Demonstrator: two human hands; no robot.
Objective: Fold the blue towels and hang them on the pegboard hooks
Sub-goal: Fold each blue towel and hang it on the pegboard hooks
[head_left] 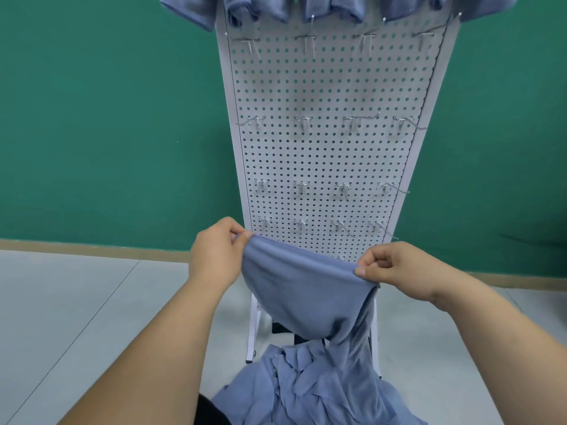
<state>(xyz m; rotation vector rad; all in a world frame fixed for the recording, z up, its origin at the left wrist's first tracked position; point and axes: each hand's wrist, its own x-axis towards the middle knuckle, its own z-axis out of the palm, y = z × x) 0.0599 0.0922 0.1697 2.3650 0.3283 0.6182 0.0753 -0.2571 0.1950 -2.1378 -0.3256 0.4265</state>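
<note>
A blue towel [302,289] hangs stretched between my two hands in front of the foot of the white pegboard [328,154]. My left hand [217,253] pinches its upper left corner. My right hand [395,269] pinches the upper right edge. The towel sags in the middle and trails down to a crumpled pile of blue towels [319,388] below. Several folded blue towels [331,7] hang on the top row of hooks. Rows of bare metal hooks [303,122] stick out lower on the board.
The pegboard stands on a white frame with legs [253,329] on a pale grey floor [76,302]. A green wall [107,118] with a tan baseboard lies behind. A dark object sits under the pile at the bottom edge.
</note>
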